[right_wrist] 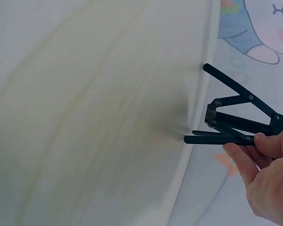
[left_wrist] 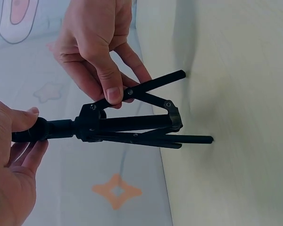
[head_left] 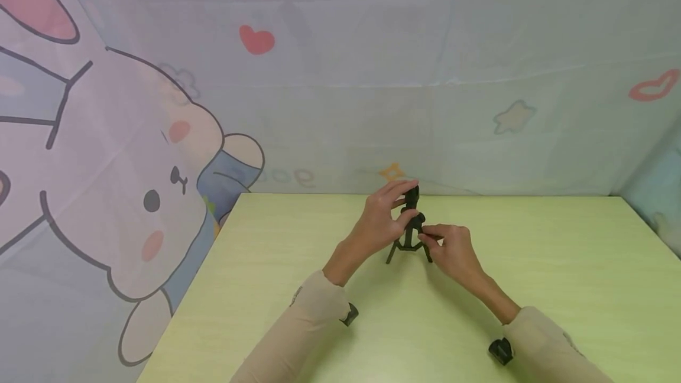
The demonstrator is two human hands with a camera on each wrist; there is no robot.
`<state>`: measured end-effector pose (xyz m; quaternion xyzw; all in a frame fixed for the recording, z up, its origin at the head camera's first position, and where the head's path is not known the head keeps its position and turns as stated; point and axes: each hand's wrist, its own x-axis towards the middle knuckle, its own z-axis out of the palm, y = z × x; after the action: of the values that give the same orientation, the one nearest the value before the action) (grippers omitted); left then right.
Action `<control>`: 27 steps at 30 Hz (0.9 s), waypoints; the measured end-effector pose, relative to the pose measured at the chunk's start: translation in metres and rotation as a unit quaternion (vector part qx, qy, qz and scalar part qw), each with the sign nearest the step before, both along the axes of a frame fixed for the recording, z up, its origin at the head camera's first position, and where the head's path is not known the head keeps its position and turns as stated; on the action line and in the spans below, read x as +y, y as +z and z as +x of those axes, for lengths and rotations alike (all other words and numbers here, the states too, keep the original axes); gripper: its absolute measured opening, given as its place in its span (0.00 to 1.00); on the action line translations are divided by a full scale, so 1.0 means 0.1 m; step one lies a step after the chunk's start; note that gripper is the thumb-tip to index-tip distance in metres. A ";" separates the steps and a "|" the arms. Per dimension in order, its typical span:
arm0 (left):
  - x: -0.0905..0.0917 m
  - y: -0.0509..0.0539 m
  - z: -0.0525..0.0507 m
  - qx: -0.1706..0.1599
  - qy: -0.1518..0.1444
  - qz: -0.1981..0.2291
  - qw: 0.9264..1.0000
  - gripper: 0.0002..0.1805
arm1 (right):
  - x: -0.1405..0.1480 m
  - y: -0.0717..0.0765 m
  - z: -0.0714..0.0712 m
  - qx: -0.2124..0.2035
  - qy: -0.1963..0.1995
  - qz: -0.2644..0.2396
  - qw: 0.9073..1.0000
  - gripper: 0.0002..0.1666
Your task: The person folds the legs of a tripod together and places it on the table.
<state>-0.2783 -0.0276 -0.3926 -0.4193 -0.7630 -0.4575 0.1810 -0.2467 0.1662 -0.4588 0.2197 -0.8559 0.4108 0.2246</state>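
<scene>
A small black tripod [head_left: 408,236] stands toward the back of the pale green table, its legs partly spread. My left hand [head_left: 375,220] holds its upper section from the left; in the left wrist view, thumb and fingers pinch the round part above the column [left_wrist: 127,123]. From the right, my right hand [head_left: 452,253] pinches one leg between thumb and fingers, near the leg's hinge. That grip also shows in the right wrist view, where the hand [right_wrist: 273,176] is at the lower leg [right_wrist: 212,140]. Fingers partly cover the tripod's top.
The table [head_left: 276,288] reaches back to a hanging cloth [head_left: 362,64] printed with hearts and stars, close behind the tripod. A cloth with a large rabbit [head_left: 133,164] hangs along the left side. Black wrist cameras [head_left: 349,314] stick out below both beige sleeves [head_left: 298,330].
</scene>
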 end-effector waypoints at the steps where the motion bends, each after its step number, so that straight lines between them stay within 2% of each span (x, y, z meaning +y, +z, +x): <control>1: 0.00 0.00 0.00 0.000 -0.001 0.001 1.000 0.29 | 0.00 -0.01 0.00 0.002 -0.001 -0.006 1.000 0.05; 10: -0.01 0.02 0.01 -0.001 0.004 -0.008 1.000 0.29 | 0.01 -0.08 -0.05 0.003 0.009 -0.049 0.999 0.07; 16: -0.02 0.03 0.01 -0.006 0.005 -0.007 1.000 0.29 | 0.04 -0.05 -0.11 -0.006 0.014 -0.019 1.000 0.05; 20: -0.02 0.03 0.01 -0.005 0.004 -0.002 1.000 0.29 | 0.07 0.00 -0.13 -0.052 0.025 0.001 0.998 0.05; 24: -0.02 0.01 0.00 -0.005 0.001 -0.001 1.000 0.29 | 0.12 0.04 -0.14 -0.113 0.042 0.015 0.993 0.07; 27: -0.01 0.00 -0.01 -0.002 0.001 -0.002 1.000 0.29 | 0.15 0.04 -0.14 -0.134 0.058 0.029 0.989 0.07</control>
<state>-0.2793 -0.0288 -0.3928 -0.4181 -0.7644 -0.4572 0.1788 -0.2609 0.1816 -0.4548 0.2188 -0.8757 0.4235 0.0771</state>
